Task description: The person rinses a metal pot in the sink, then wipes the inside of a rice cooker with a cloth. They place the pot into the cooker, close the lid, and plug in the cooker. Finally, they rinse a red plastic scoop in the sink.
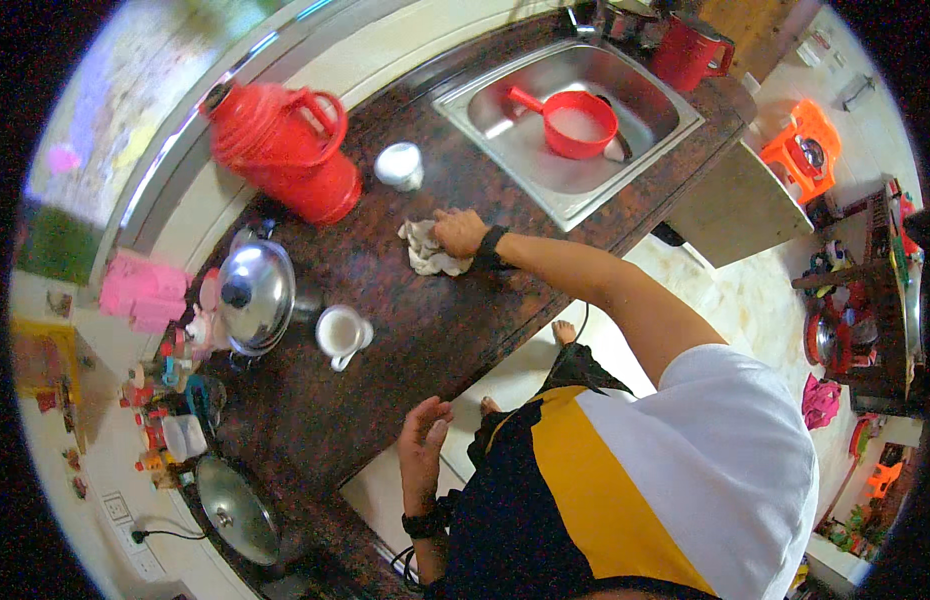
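My right hand (pixel 460 232) presses on a crumpled off-white cloth (pixel 427 251) lying on the dark stone countertop (pixel 390 285). Just beyond the cloth stands a white cup (pixel 400 166). A second white cup with a handle (pixel 341 332) is to the left, nearer a steel lidded pot (pixel 255 297). My left hand (pixel 426 427) is raised at the counter's front edge, its fingers slightly curled and apart, holding nothing. A large red thermos jug (pixel 285 150) stands at the back of the counter.
A steel sink (pixel 525 169) holds a red dipper (pixel 580 126) with whitish liquid. Beyond it is a red kettle (pixel 690 52). A wok with a glass lid (pixel 238 510) sits at the lower left, near small bottles and a white container (pixel 184 437). A cabinet door (pixel 742 202) stands open below the sink.
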The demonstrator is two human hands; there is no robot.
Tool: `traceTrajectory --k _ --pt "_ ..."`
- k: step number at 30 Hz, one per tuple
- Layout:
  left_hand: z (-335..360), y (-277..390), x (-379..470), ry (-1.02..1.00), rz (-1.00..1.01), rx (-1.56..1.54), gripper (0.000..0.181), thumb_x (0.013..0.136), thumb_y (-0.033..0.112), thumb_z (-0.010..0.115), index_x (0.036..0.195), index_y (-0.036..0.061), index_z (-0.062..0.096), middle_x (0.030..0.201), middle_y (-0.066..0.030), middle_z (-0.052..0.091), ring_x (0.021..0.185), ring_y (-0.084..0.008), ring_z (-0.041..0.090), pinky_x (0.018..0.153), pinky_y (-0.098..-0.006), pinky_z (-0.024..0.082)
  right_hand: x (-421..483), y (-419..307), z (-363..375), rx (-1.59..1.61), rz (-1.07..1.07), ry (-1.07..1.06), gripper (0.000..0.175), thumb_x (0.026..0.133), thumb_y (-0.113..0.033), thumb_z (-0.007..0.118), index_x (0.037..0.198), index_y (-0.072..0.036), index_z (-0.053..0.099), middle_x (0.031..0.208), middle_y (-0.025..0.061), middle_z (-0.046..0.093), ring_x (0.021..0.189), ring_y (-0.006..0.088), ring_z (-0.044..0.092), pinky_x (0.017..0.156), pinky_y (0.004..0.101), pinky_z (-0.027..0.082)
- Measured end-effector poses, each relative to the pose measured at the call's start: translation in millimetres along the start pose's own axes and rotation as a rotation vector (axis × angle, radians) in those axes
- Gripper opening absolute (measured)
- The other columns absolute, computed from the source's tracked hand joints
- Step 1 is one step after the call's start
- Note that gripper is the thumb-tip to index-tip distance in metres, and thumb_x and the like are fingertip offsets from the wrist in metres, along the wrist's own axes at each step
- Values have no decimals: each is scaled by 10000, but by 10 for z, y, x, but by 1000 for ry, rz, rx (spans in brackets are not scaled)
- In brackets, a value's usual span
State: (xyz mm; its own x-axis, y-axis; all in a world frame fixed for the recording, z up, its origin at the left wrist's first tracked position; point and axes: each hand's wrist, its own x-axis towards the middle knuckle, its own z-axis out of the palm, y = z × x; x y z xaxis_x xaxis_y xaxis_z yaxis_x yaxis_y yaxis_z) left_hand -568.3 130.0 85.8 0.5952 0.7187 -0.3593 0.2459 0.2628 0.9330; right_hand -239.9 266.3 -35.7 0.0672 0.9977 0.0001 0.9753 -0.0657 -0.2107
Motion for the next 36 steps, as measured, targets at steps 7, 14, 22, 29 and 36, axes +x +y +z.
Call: traceTrajectory --k 7,14,22,29,36 --pt "1204 588 800 -23 48 30 352 862 88 539 1203 11 498 1129 -121 578 1022 -210 560 917 -338 425 -221 1059 -206 -8 62 0 224 743 -186 579 929 -86 655 1123 186 534 945 346 577 735 451 503" --pt "1936 1185 1636 -265 108 121 389 881 148 535 1226 -19 463 1162 -141 555 1062 -202 542 947 -321 403 -1458 1568 -372 11 -134 43 263 775 -198 531 1021 -134 600 976 104 521 901 293 556 678 414 495" --pt "2320 1593 2578 -346 266 101 384 878 167 552 1214 -7 482 1141 -125 566 1040 -201 546 926 -315 412 -2435 2868 -875 25 228 -69 398 779 -146 546 1174 -195 551 1082 100 535 1032 301 547 787 422 495" --pt "2790 1971 3015 -260 317 154 359 873 112 518 1212 -4 491 1132 -127 577 1025 -193 554 914 -309 414 -2655 4407 -1189 121 495 14 478 728 -97 589 1194 -186 527 1089 125 530 1003 346 540 826 421 460" --pt "3455 2304 3713 -42 334 100 326 885 123 487 1170 -34 504 1111 -143 581 998 -213 572 912 -326 429 -2564 5966 -1541 176 517 -112 385 772 -177 606 1155 -158 582 1072 198 597 946 353 602 829 437 478"
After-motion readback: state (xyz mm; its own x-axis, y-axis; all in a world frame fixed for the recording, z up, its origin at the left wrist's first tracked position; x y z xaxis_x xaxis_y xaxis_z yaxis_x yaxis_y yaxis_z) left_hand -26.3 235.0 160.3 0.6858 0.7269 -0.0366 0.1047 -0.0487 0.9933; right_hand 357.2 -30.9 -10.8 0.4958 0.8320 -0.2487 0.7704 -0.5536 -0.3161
